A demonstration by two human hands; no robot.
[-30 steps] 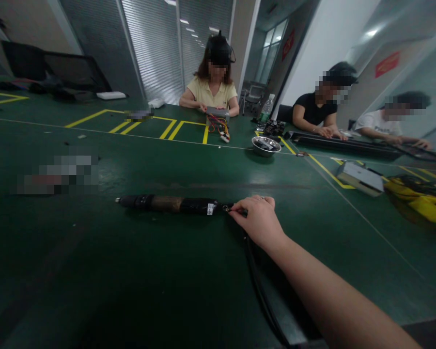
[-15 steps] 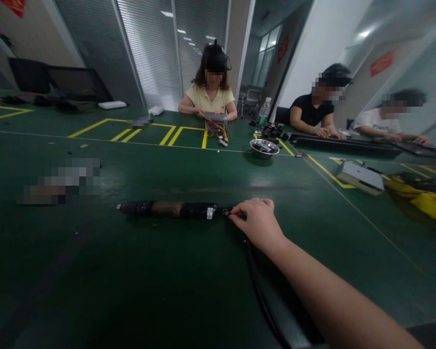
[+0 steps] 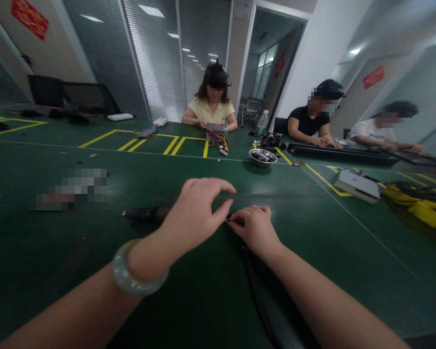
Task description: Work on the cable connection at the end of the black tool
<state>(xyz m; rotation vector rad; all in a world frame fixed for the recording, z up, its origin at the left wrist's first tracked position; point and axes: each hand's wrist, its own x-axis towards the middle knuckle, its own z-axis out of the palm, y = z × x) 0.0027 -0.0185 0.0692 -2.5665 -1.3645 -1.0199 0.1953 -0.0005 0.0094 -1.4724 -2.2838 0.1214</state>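
Note:
A black electric screwdriver (image 3: 141,214) lies sideways on the green table, its bit end pointing left. My left hand (image 3: 196,208), with a bangle (image 3: 140,276) on the wrist, is over its body and hides most of it. Thumb and fingers of that hand are apart and curved, with nothing between them. At the tool's rear end, my right hand (image 3: 257,227) pinches the black cable (image 3: 252,276) close to the small hanging ring. The fingers partly hide the joint there, and whether the cable is attached I cannot tell. From beneath this hand the cable runs toward me.
Beyond the screwdriver stands a metal bowl (image 3: 263,157) with dark parts in it. A blurred item (image 3: 72,189) lies at the left. A grey box (image 3: 356,185) and yellow fabric (image 3: 417,208) are at the right. Three people sit across the table.
My left hand has come into view from the lower left and is now over the screwdriver. My right hand keeps its pinch at the rear end. The view has tilted up slightly.

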